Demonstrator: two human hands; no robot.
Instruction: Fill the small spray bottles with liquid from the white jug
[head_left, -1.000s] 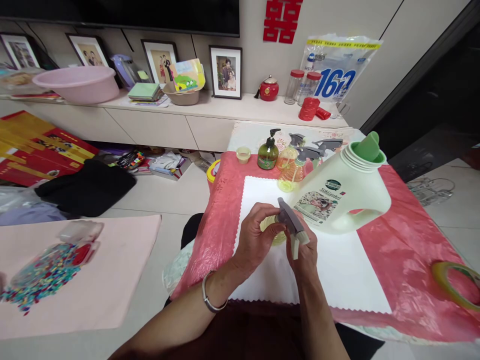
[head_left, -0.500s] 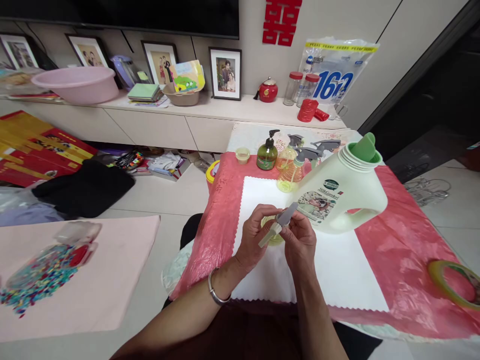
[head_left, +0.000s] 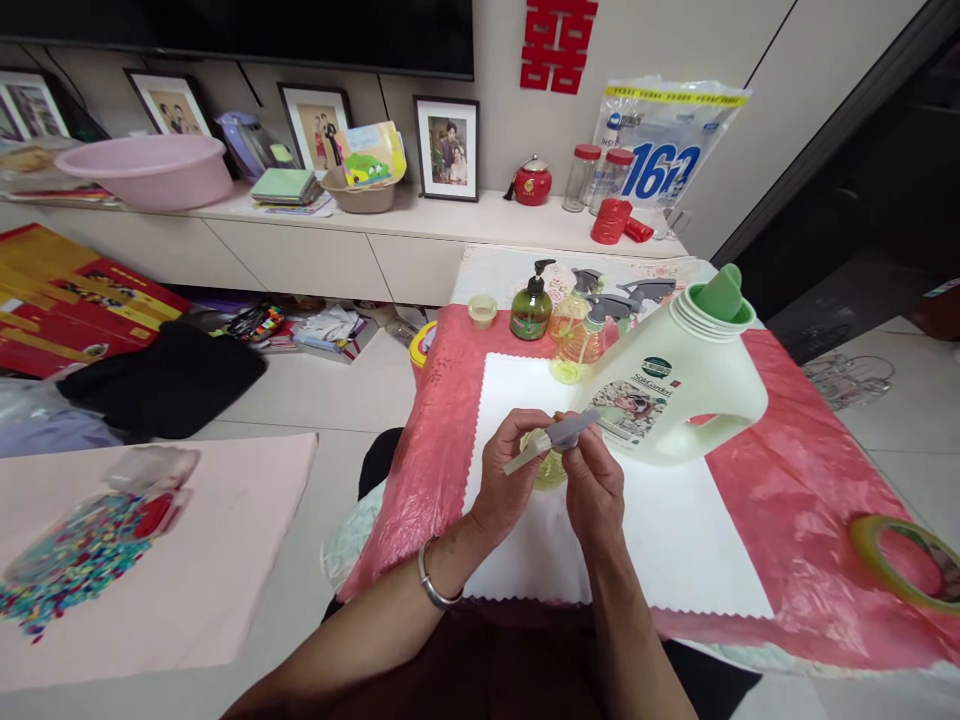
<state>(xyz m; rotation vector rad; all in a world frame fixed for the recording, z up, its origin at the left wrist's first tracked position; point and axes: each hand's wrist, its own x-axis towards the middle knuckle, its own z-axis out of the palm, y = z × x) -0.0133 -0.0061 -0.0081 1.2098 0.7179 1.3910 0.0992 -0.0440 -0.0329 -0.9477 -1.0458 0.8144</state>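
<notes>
A clear spray bottle (head_left: pixel 551 474) with pale yellow liquid stands between my hands on a white scallop-edged sheet (head_left: pixel 525 550). Its grey spray head (head_left: pixel 571 427), with a pale trigger pointing to the left, sits at the bottle's top. My left hand (head_left: pixel 504 482) is curled around the bottle's left side near the neck. The fingers of my right hand (head_left: pixel 596 492) are closed at the collar under the spray head, which they partly hide. Just beyond my right hand stands a large pale green detergent jug (head_left: pixel 667 385) with a green scoop (head_left: pixel 721 293) in its mouth.
Behind the sheet are more spray bottles (head_left: pixel 577 350), a green pump bottle (head_left: pixel 531 312) and a small cup (head_left: pixel 482 311). A roll of tape (head_left: pixel 862 550) lies at the right on the red plastic cover (head_left: pixel 806 480). Colourful small pieces (head_left: pixel 90 560) are spread on a pink surface at left.
The grey spray head has turned, and its trigger now lies flatter and points further left. My hands stay at the bottle, with the right fingers slightly lower. The view has shifted a little.
</notes>
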